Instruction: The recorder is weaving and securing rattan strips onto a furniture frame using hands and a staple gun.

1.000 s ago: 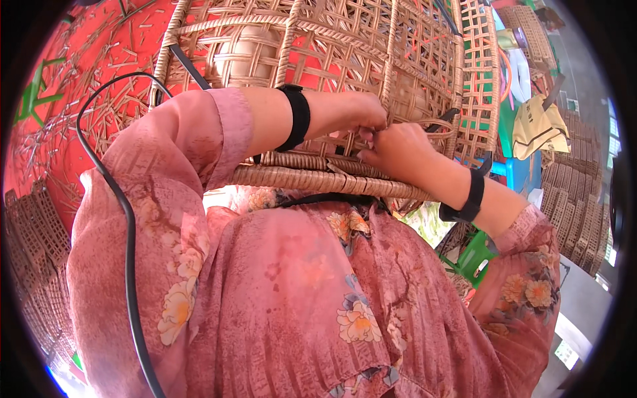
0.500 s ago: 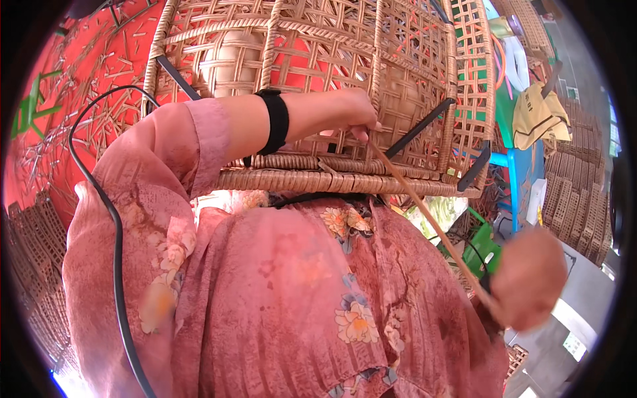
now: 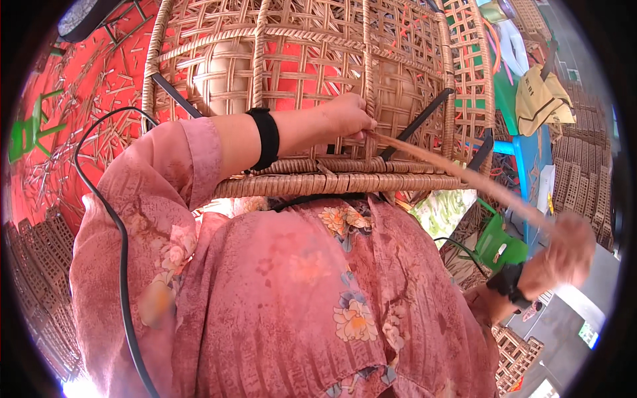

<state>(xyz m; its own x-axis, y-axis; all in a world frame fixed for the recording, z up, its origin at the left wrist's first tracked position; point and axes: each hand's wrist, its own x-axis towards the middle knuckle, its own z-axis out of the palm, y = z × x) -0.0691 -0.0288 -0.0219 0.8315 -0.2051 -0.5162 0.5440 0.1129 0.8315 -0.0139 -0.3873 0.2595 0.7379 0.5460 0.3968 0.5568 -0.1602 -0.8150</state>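
An openwork brown wicker panel with braided ribs and dark straps lies across my lap. My left hand, with a black band on its wrist, is closed at one of the ribs near the panel's close edge. From its fingertips a long flat wicker strip runs taut to the right. The strip's other end goes into my right hand, out at the far right beside my body. That hand is closed round the strip and smeared by motion; a black band is on its wrist too. My knees show through the weave.
Cut wicker scraps litter the red floor covering at the left. A green stool stands there. At the right are a blue stool, a tan bag, a green seat and stacked woven panels. A black cable hangs along my left sleeve.
My right hand has moved up and farther right, swinging the strip to a flatter slant. My left hand stays at the rib, its wrist slightly lower in the picture.
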